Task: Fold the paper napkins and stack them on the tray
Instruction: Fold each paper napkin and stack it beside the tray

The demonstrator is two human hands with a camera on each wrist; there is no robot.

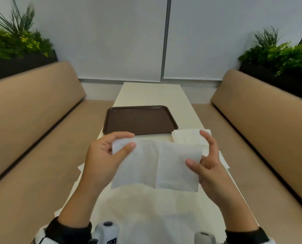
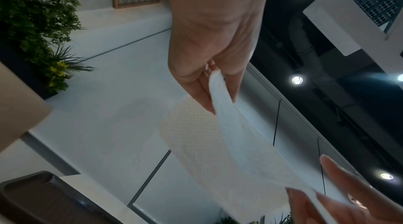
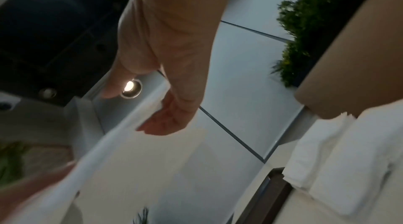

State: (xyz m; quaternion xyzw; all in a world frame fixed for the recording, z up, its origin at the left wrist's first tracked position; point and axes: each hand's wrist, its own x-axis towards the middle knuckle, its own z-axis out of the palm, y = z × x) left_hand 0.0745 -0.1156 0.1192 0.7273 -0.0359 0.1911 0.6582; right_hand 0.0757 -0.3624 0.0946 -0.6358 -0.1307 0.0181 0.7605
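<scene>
- Left hand (image 1: 102, 155): I see thumb and fingers pinching the napkin (image 1: 157, 164) at its left edge.
- Right hand (image 1: 210, 166): pinching the napkin's right edge, other fingers spread.
- Napkin: held above the table (image 1: 152, 92), nearer me than the tray (image 1: 139, 120).
- Napkin stack (image 1: 187, 136): just right of the tray's near corner.

Left hand (image 1: 101, 155) and right hand (image 1: 210, 166): both bare, no rings or gloves visible. Forearms bare up to the wrists' lower edge of view. Each forearm ends in a black cuff (image 1: 69, 231), gathered and snug, with white fabric bearing dark marks below it at the picture's bottom. Two pale grey rounded camera housings (image 1: 108, 229) with dark circular tops sit between the cuffs; the left one carries a small dark-blue block marking.
</scene>
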